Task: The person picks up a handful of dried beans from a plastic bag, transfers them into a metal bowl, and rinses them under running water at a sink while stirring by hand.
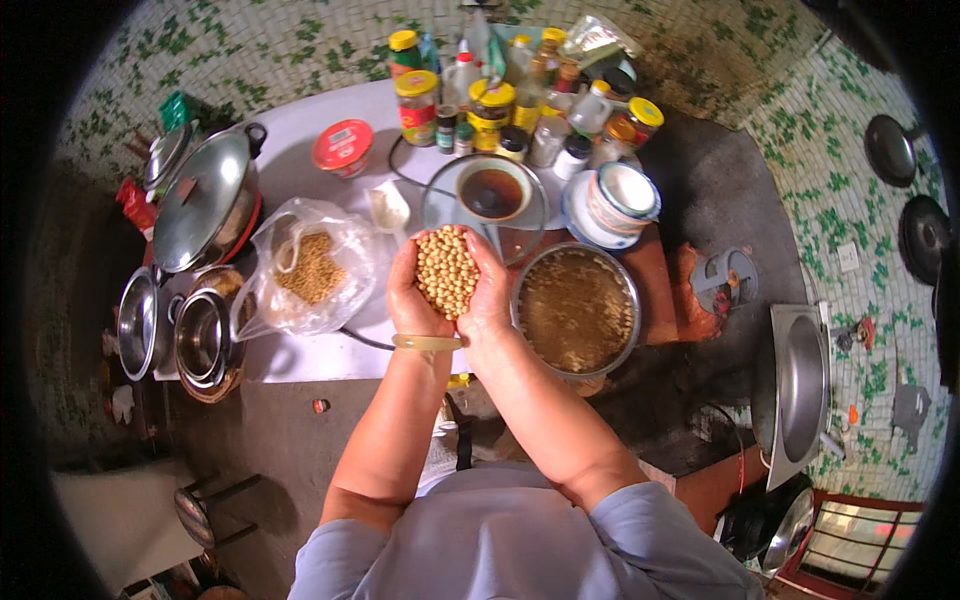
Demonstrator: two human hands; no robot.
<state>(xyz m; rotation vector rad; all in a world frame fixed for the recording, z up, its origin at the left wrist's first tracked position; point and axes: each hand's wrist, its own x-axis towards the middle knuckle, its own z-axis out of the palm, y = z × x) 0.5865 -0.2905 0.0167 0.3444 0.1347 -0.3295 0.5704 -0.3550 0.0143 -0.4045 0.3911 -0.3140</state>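
Cupped together over the table, my left hand point(409, 289) and my right hand point(487, 281) hold a heap of pale soybeans point(448, 271). A light-coloured bangle point(427, 343) circles my left wrist. Just right of my hands stands a round metal basin point(636, 311) with brownish liquid and pale bits in it. To the left lies an open clear plastic bag point(349, 289) with tan granules point(311, 268) inside. Beyond my fingertips, a bowl of dark liquid point(491, 191) rests on a glass lid point(439, 202). A white scoop point(388, 206) lies near the bag.
Several sauce bottles and jars point(491, 112) crowd the table's back, beside a red-lidded tub point(343, 146). Stacked bowls point(622, 196) stand behind the basin. A lidded wok point(206, 199) and metal pots point(201, 337) line the left edge. A sink point(802, 390) is far right; a stool point(196, 517) stands lower left.
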